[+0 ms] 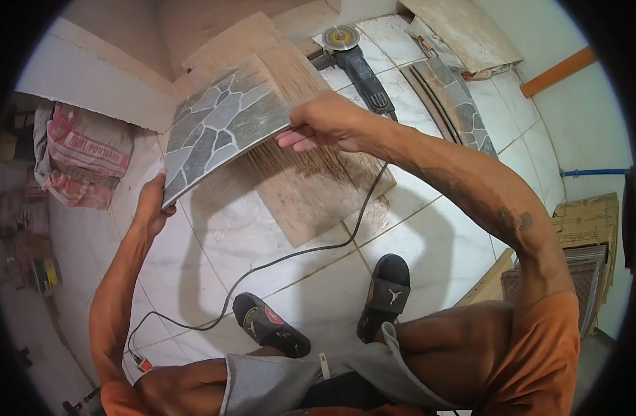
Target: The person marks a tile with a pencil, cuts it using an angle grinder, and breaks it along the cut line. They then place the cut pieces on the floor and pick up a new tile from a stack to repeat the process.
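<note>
A rectangular tile (221,125) with a grey crazy-paving pattern and pale joint lines is held over the far left part of a grooved board (311,208), its near edge raised; whether its far edge rests on the board cannot be told.

The left hand (153,204) is clamped on the tile's near-left corner, out to the left of the board, with the thumb by the upper face and the fingertips curled under the edge, so that the corner lies between them. The right hand (326,125) is at the near-right corner, above the board: thumb and forefinger close together on the edge, the other fingers stretched out just below it, so the tile lies above those fingers.

Beyond the board, toward its right, an angle grinder (363,76) lies with its disc (341,37) facing up. Its dark cable (283,261) curves along the right of the board and runs across the near side. Farther right of the board are narrow patterned tile strips (451,104). Well left of the board sits a cement bag (89,149). Nearer than the board, two black slippers (269,326) stand on the white floor (429,236).
</note>
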`<state>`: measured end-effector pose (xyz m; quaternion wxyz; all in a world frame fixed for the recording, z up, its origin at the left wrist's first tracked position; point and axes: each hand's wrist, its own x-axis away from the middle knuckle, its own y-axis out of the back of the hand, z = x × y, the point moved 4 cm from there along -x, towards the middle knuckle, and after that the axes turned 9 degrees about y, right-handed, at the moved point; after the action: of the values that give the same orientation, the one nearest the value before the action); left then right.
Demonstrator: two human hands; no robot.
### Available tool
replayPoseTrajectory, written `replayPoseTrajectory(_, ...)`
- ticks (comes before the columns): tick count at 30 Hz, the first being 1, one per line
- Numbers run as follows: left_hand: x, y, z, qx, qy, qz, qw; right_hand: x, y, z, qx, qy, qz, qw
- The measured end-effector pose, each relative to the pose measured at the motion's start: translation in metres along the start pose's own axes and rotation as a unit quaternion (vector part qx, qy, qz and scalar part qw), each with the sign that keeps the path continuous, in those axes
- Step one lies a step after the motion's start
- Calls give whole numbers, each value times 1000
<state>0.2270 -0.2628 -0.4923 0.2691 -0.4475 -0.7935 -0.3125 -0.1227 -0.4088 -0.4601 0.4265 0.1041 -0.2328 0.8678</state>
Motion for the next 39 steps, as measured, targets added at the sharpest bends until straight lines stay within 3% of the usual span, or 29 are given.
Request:
replayPoseTrajectory(19,-21,45,-9,-34,2,1,999,-1,-32,-11,-32,-3,17,999)
replayPoseTrajectory(23,-40,35,-1,-82,65,11,994,-1,-34,-16,-21,-14,16,1000)
replayPoseTrajectory(26,-39,18,7,-32,10,53,998,-2,-32,-24,0,-22,24,999)
replayPoseTrajectory(29,-80,26,26,-69,-35,-69,995,-1,-31,-33,19,-44,31,998)
replayPoseTrajectory(35,-24,35,43,-239,-162,-183,940,27,-48,-44,61,-75,84,992)
replayPoseTrajectory(39,4,65,118,-184,-126,-194,955,56,-79,-73,113,-113,158,974)
